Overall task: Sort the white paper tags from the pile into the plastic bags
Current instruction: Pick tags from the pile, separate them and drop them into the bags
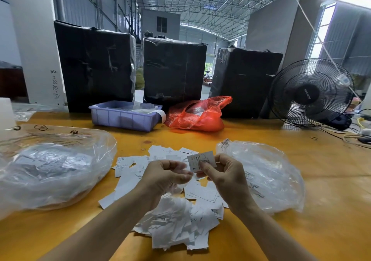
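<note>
Near the worktop's (301,240) left edge lies a clear plastic bag (52,172) holding white tags. At the middle, by the near edge, a pile of white paper tags (176,220) is spread. Above it the left hand (162,177) has curled fingers, pinching nothing that can be made out; the right hand (224,177) pinches one tag (200,160) marked L. Toward the right edge lies a second clear bag (267,176).

Two bare forearms, no sleeves in view. Left hand (163,177) and right hand (224,177) ungloved. No rings, watch or bands visible. Short, unpainted fingernails.
</note>
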Action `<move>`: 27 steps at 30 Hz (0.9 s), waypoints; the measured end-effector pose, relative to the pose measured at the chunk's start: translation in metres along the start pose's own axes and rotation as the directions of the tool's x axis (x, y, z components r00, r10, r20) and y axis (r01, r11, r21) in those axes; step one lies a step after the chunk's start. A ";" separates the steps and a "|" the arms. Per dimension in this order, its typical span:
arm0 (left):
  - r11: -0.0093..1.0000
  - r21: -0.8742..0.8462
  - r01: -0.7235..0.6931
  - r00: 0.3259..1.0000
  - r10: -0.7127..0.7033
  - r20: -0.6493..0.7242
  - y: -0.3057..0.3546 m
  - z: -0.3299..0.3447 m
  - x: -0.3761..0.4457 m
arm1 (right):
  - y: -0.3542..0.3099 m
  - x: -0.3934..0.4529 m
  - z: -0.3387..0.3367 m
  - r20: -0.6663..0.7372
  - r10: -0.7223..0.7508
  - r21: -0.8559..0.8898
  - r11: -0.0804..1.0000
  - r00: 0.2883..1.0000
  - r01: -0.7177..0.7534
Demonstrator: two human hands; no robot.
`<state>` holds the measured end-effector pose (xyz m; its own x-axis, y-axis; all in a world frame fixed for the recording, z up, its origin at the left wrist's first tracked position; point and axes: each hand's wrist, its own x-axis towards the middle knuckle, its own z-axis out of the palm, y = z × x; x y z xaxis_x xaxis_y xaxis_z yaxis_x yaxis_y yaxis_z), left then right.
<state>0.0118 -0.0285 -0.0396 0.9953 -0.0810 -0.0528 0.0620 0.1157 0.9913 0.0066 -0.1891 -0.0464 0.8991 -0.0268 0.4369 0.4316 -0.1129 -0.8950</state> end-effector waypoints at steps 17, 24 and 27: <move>1.000 0.014 0.009 1.000 -0.009 0.019 0.001 0.000 0.000 | 0.002 0.000 0.002 0.016 -0.034 -0.037 0.999 0.999 0.035; 0.999 0.036 0.010 1.000 -0.010 -0.007 0.001 -0.004 0.003 | 0.003 0.001 0.000 0.082 0.013 -0.099 0.995 0.997 -0.005; 0.999 0.051 -0.002 1.000 0.003 -0.017 0.000 -0.005 0.004 | 0.004 0.000 -0.001 0.139 0.056 -0.124 0.991 0.989 -0.039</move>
<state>0.0158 -0.0237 -0.0406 0.9966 -0.0634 -0.0518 0.0560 0.0654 0.9963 0.0082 -0.1901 -0.0497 0.9234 0.1050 0.3692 0.3837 -0.2344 -0.8932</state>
